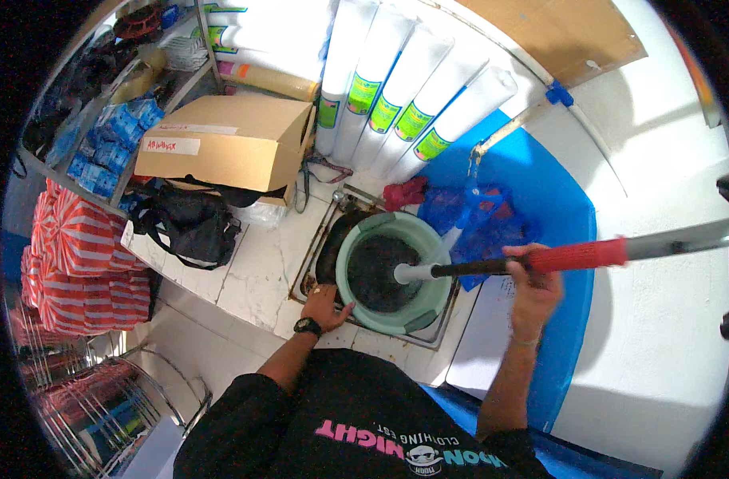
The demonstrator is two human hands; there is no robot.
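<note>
A pale green plastic basin (432, 307) sits in a stained sink (440, 335) set into the tiled counter. Dark contents fill its bottom; I cannot tell mop strands from dirty water there. Into them slants a mop (472, 269), with a white socket, black shaft, red sleeve and silver pole running off to the right. My right hand (537, 295) is closed around the handle at the red sleeve's lower end. At the basin's near left side, my left hand (326, 309), with a black watch on the wrist, grips the rim, thumb on the edge. Some of its fingers are hidden.
Behind the sink stand several wrapped white rolls (396, 104) and a tap (478, 152). Blue plastic bags (492, 215) crowd the right. On the left are a cardboard box (229, 144), a black bag (187, 223), red-striped bundles (85, 263) and a wire rack (101, 407).
</note>
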